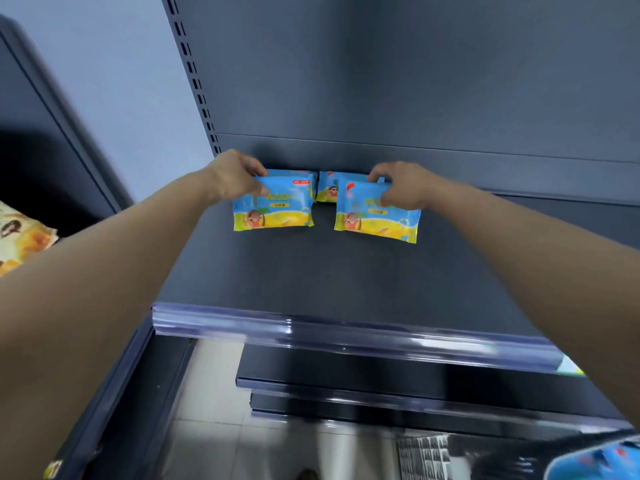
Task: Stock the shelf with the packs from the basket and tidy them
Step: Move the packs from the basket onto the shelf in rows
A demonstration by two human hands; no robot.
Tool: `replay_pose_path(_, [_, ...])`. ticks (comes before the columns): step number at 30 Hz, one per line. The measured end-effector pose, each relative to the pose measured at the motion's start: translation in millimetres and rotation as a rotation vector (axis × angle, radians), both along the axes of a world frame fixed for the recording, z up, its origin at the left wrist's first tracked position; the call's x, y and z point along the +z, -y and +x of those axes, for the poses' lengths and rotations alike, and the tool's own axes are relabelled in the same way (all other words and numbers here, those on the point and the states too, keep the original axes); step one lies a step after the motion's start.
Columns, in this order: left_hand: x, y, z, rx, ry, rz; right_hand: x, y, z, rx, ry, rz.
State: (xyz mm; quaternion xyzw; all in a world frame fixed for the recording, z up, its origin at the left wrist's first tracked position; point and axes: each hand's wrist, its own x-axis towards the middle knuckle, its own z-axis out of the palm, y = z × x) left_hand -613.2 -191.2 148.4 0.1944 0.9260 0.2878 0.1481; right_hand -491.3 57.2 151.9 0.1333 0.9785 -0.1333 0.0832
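Basket (485, 455) low right; deep on the shelf (311, 271) the left hand (235, 178) pinches the left pack (277, 209), the right hand (401, 187) pinches the skewed right pack (374, 220), a gap between.

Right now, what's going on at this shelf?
A person is stocking a dark shelf. Their left hand grips the left pack and their right hand grips the right pack, side by side but apart, near the shelf's back. A third pack sits behind, in the gap between them.
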Motion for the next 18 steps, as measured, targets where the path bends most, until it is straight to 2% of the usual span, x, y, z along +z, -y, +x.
replay_pose_path(5, [-17.4,-6.1,-22.9,-0.046,-0.016,-0.043,-9.2,2.1,-23.6,0.008,0.017,-0.048])
replay_pose_path(11, [-31.5,-13.3,-32.4,-0.061,-0.078,-0.057,-22.3,4.3,-43.2,-0.019,0.006,0.022])
replay_pose_path(18, [-41.6,-21.7,-35.1,-0.032,-0.172,-0.093,-35.5,4.9,-43.2,-0.022,-0.111,0.138])
